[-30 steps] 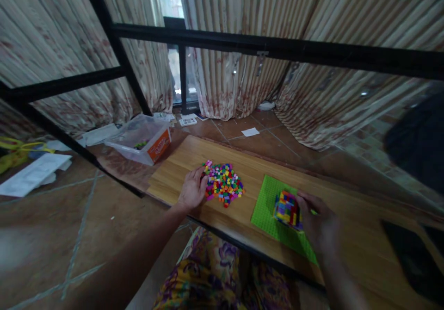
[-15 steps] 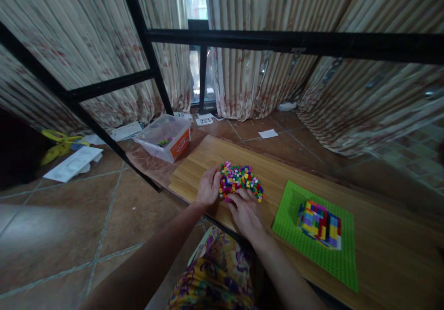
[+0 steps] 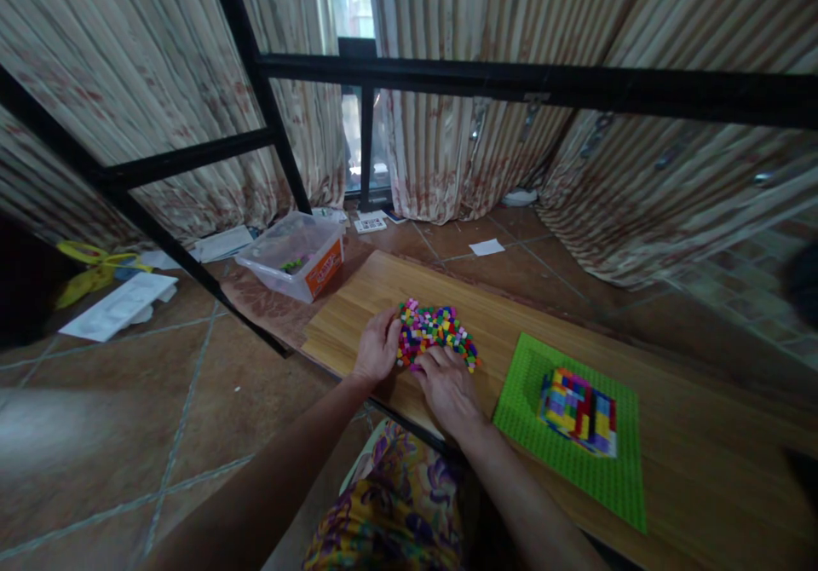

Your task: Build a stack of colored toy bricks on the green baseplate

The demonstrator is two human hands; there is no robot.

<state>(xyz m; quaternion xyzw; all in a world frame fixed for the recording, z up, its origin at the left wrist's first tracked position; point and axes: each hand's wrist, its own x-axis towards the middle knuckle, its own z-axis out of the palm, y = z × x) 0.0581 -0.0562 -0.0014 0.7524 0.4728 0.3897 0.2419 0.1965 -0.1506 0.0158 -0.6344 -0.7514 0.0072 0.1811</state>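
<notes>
A loose heap of small multicoloured toy bricks lies on the wooden tabletop. Along the heap's left edge rests my left hand, open, with its fingers stretched and touching the outer bricks. My right hand reaches over the near edge of the heap, fingers curved among the bricks and thumb apart from them. Its fingertips are partly hidden, and I see no brick lifted in it. To the right, a green baseplate carries a colourful built block of bricks.
A clear plastic box with an orange label and a few bricks stands beyond the wooden tabletop's left end. Black metal rails cross in front of the curtains. White packaging and a paper sheet lie on the tiled floor.
The whole view has shifted slightly, so everything appears a little further left. Both hands stay at the heap, with hardly any change in their pose.
</notes>
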